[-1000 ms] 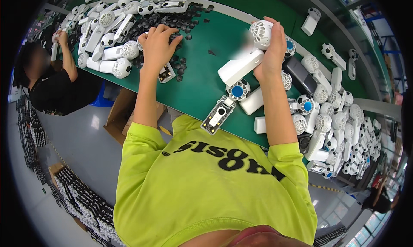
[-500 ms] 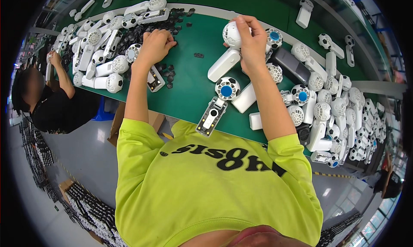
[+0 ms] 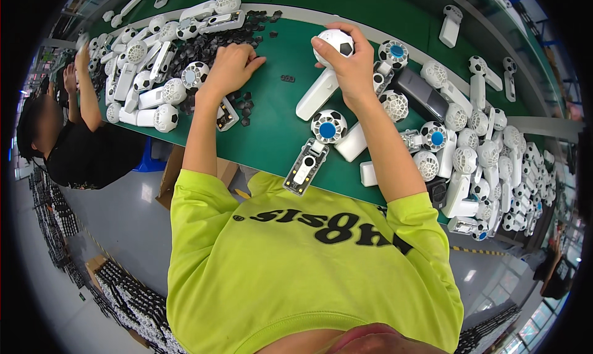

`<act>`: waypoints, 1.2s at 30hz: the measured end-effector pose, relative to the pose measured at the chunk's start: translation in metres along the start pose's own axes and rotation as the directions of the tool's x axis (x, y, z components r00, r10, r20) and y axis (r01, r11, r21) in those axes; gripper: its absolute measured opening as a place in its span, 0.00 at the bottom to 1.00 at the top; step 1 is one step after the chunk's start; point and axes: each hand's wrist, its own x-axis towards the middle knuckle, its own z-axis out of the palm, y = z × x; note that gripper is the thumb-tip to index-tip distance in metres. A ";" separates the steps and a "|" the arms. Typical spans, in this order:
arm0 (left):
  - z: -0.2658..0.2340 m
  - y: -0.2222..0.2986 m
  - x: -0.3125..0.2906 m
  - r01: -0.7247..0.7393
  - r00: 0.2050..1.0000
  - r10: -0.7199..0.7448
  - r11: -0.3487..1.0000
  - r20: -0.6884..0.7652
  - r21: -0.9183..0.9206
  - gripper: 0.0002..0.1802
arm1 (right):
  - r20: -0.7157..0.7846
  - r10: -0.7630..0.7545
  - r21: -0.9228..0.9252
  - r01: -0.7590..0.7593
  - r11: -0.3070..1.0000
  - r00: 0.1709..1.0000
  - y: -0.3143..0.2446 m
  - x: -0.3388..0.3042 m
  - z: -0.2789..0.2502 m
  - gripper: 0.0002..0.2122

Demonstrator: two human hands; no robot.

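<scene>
My right hand (image 3: 355,67) grips the football-shaped head of a white handheld fan (image 3: 334,45), thumb across its front. A black patch shows on the ball's right side, and the white handle slants down toward me at the left. My left hand (image 3: 233,67) is at the right edge of a pile of small black pentagon pieces (image 3: 196,44), its fingers curled; anything between the fingertips is hidden. A fan with a blue disc and a see-through handle (image 3: 306,167) lies near the table's front edge. Between my hands lies a small dark strip (image 3: 287,79).
Many white football-headed fans (image 3: 137,53) crowd the left of the green table (image 3: 265,125); more fans (image 3: 464,159) are heaped at the right. A dark grey device (image 3: 422,93) lies beside my right forearm. A co-worker (image 3: 86,141) sits at the far left.
The fan's ball head has turned in my right hand, so a black patch now shows. My left hand has shifted slightly right. The co-worker's arms have risen.
</scene>
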 end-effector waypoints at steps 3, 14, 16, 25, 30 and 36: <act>-0.003 0.021 0.001 -0.010 1.000 0.008 0.972 -0.011 -0.233 0.13 | -0.030 0.131 0.147 -0.126 0.981 0.991 -0.001 -0.002 -0.002 0.13; -0.003 0.132 -0.013 -0.214 0.951 -0.022 0.671 -0.308 -0.710 0.09 | -0.122 -0.027 0.204 0.051 0.978 0.992 0.004 -0.006 0.004 0.10; -0.002 0.131 -0.014 -0.265 0.918 0.033 0.792 -0.396 -0.550 0.08 | -0.142 -0.047 0.190 0.074 0.979 0.989 0.003 -0.007 0.001 0.10; 0.008 0.124 -0.019 -0.538 0.642 0.392 0.843 -0.660 -0.023 0.10 | -0.186 -0.175 0.198 0.211 0.957 0.967 -0.003 -0.010 0.006 0.09; 0.012 0.122 -0.016 -0.622 0.529 0.441 0.783 -0.725 0.022 0.12 | -0.215 -0.249 0.149 0.284 0.947 0.944 -0.002 -0.012 0.008 0.10; 0.018 0.124 -0.017 -0.651 0.509 0.428 0.759 -0.747 -0.009 0.15 | -0.212 -0.326 0.108 0.354 0.929 0.921 -0.003 -0.014 0.010 0.10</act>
